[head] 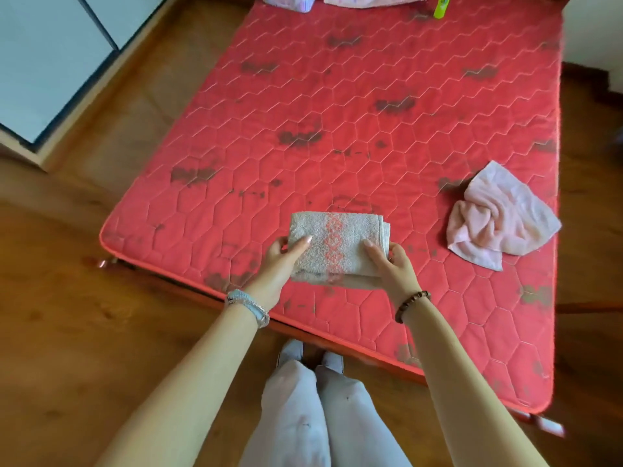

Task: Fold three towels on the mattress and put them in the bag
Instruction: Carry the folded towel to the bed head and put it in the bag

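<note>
The folded towel (pixel 337 247), grey-beige with a band of red woven pattern down its middle, is over the near part of the mattress (pixel 371 112), held between both hands. The left hand (pixel 281 256) grips its left edge, thumb on top and fingers curled beneath. The right hand (pixel 392 264) grips the right edge the same way, beside the stacked layers of the fold. Whether the towel rests on the mattress or is lifted just off it I cannot tell.

A pink towel (pixel 499 220) lies crumpled near the mattress's right edge, well apart from the folded one. At the far edge sit a pink printed bundle (pixel 290 1), possibly a bag, more pale printed fabric (pixel 371 0) and a green bottle (pixel 442 6); all are cut off by the frame, and any print is too blurred to read.

The red quilted surface between the near towels and the far edge is open. The near corner of the mattress points toward the wooden floor (pixel 101 264) on the left, where a white cabinet (pixel 43 62) stands well back.
</note>
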A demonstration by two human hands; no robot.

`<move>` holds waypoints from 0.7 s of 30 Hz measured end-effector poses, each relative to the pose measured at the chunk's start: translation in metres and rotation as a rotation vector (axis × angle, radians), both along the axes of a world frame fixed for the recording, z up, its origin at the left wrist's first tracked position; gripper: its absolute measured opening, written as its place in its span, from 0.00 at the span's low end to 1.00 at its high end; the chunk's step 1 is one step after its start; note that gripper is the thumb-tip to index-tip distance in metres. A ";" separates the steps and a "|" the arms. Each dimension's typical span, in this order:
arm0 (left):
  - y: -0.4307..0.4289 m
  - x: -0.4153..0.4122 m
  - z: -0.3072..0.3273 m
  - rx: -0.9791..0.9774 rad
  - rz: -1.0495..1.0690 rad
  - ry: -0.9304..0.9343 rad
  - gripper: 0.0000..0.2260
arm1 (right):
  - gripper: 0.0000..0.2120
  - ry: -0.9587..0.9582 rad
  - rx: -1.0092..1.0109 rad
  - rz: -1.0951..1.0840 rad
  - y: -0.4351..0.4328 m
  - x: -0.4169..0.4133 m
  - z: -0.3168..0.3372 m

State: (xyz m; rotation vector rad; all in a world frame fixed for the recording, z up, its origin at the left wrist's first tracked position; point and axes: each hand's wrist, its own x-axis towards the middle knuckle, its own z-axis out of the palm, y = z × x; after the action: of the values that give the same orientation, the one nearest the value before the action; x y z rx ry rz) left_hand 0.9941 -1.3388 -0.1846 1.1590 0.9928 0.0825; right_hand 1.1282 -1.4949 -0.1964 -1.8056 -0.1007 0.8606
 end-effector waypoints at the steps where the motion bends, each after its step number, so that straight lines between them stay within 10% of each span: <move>1: 0.003 -0.008 0.006 0.015 0.020 -0.002 0.06 | 0.16 -0.014 0.004 0.022 0.004 -0.006 0.009; 8: 0.021 -0.100 0.033 0.010 0.123 -0.062 0.32 | 0.21 -0.090 -0.060 0.281 0.037 -0.051 0.043; 21: 0.045 -0.289 0.063 0.003 0.470 -0.095 0.17 | 0.19 -0.098 -0.076 0.618 0.130 -0.203 0.076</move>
State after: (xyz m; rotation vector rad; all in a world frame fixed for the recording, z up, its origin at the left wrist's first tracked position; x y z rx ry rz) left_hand 0.7047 -1.2934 -0.1216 0.8960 1.1632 0.5092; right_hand 0.9251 -1.3649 -0.1206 -1.9132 -0.7262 1.2122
